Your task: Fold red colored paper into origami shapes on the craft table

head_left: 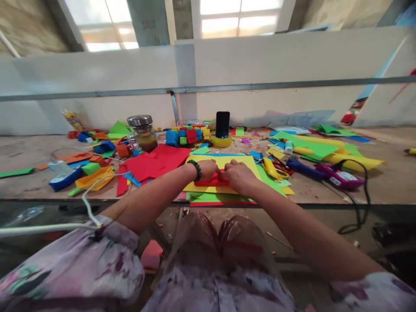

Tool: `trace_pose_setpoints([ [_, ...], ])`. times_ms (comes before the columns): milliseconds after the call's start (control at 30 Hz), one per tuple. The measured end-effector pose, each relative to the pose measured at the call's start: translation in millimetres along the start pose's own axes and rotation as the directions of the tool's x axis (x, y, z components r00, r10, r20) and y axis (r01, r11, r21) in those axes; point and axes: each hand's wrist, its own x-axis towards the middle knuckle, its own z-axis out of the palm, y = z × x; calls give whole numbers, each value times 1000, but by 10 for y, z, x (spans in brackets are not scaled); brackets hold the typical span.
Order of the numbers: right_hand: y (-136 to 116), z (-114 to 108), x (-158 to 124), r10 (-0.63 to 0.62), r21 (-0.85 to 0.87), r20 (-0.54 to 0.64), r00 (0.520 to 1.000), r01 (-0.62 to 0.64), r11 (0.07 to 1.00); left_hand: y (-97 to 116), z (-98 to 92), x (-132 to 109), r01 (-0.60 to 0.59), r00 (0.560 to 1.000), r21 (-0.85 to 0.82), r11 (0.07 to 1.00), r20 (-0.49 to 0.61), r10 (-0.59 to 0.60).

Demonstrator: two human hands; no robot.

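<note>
Near the front edge of the table [14,151], left hand [208,169] and right hand [239,176] nearly meet over red piece [208,182], fingers bent onto it; pinching or only pressing, cannot tell. Red piece lies on yellow sheet [248,163], green sheets [203,196] partly underneath. Lidded glass jar [145,138], coloured cubes [191,136], upright phone [222,124] farther back.

Red piece [209,180], bright and elongated, lying with its long side from left to right over the near part of the yellow sheet [246,162]; far side partly hidden, any folds indistinct.
</note>
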Motion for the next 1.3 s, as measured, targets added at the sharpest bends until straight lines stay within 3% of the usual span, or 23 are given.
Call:
trace_pose_setpoints([
  [367,-365,-32,-184,-134,-167,43,990,140,976,36,62,-21,11,999,-41,999,-50,-13],
  [600,-252,-102,-215,-171,-244,103,980,191,951,117,28,-101,31,999,-10,999,-36,-31],
  [867,114,-7,-450,-77,-277,153,985,118,954,124,23,-105,46,999,11,999,-1,-46],
  [1100,381,-130,-626,166,-307,119,979,-122,944,127,45,-117,42,999,9,999,-18,-42],
  [1200,266,-128,-567,33,-162,29,999,-28,986,105,37,-121,49,999,6,999,-25,-48],
  [1300,95,-29,-493,-64,-36,89,994,67,997,154,10,-173,79,996,-6,997,-42,-79],
])
